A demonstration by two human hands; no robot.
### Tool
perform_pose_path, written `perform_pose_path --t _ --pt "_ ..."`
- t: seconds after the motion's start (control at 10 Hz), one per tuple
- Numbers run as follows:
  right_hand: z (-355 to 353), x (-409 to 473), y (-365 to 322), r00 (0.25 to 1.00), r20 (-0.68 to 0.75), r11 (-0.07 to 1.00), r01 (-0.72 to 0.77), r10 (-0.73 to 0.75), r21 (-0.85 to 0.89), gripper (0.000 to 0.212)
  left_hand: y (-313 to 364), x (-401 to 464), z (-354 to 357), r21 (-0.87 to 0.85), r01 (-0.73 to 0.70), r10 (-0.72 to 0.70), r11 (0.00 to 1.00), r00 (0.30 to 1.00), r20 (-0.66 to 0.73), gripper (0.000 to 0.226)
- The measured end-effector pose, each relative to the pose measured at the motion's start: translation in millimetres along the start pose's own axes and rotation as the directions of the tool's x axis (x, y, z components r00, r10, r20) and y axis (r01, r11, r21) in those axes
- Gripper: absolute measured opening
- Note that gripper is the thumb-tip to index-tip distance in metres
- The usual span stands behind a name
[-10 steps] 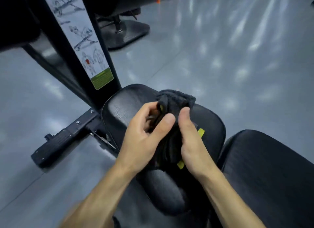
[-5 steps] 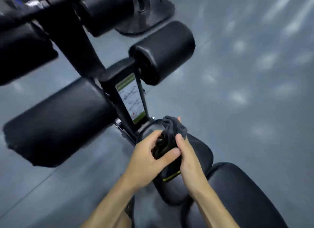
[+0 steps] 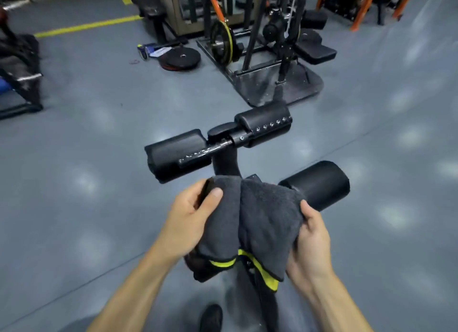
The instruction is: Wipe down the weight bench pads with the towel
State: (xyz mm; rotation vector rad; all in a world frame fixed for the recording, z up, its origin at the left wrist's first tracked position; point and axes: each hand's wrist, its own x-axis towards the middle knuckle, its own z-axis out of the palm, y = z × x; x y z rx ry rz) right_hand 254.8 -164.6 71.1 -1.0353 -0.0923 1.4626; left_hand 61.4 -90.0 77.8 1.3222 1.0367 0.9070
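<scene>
Right over the bench's front end, both hands hold the grey towel (image 3: 260,220) bunched, left hand (image 3: 188,222) pinching one side and right hand (image 3: 309,240) gripping the other, with the round roller pad (image 3: 319,185) just beyond the right grip, so I'd guess it's nearest.

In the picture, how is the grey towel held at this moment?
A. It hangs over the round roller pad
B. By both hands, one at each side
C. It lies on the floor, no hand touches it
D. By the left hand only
B: the left hand and the right hand each grip one side of the towel, above the bench.
</scene>
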Motion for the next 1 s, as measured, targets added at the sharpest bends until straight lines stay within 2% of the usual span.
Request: perform_pose_path --t 0.1,0.2,0.3,0.4,0.5,0.6,0.7,0.8,0.9,1.0 --pt "19.1 24.7 10.0 0.99 -0.113 0.993 -0.073 0.083 0.093 0.052 24.4 43.1 -62.2 0.223 -0.06 0.058 0.973 0.998 0.013 0.02" --pt "33.3 44.9 26.0 0.975 -0.138 0.978 -0.153 0.172 0.139 0.048 45.1 94.2 -96.0 0.409 -0.118 0.069 0.905 0.989 0.133 0.028" --pt "43.7 67.3 45.9 0.96 -0.14 0.966 -0.227 0.243 0.123 0.039 59.1 146.0 -101.6 0.546 -0.19 0.059 0.816 0.967 0.248 0.02" --pt "55.7 94.5 59.6 0.948 -0.174 0.958 -0.239 0.265 0.158 0.028 60.5 199.8 -95.9 0.587 -0.206 0.042 0.783 0.959 0.28 0.016" --pt "58.1 123.5 71.5 0.938 -0.227 0.961 -0.232 0.262 0.149 0.028 42.4 252.9 -89.6 0.728 -0.208 0.015 0.654 0.965 0.262 0.02" --pt "52.0 142.9 80.3 0.915 -0.263 0.947 -0.321 0.306 -0.015 0.03 15.3 280.4 -83.7 0.9 -0.143 -0.146 0.412 0.965 0.22 0.047" --pt "45.2 151.3 81.9 0.898 -0.31 0.904 -0.381 0.312 -0.196 0.027 -8.5 272.1 -75.9 0.943 -0.157 -0.175 0.292 0.961 0.215 0.057" --pt "43.3 148.6 76.1 0.907 -0.32 0.894 -0.362 0.274 -0.263 0.029 -34.4 243.5 -65.1 0.889 -0.229 -0.209 0.397 0.92 0.33 0.049" --pt "39.5 135.1 66.3 0.921 -0.309 0.891 -0.335 0.239 -0.308 0.022 -48.7 226.1 -60.0 0.896 -0.219 -0.182 0.385 0.934 0.307 0.048" --pt "32.3 110.4 52.1 0.934 -0.291 0.903 -0.297 0.207 -0.31 0.024 -43.1 221.6 -62.2 0.911 -0.177 -0.215 0.373 0.938 0.27 0.041"
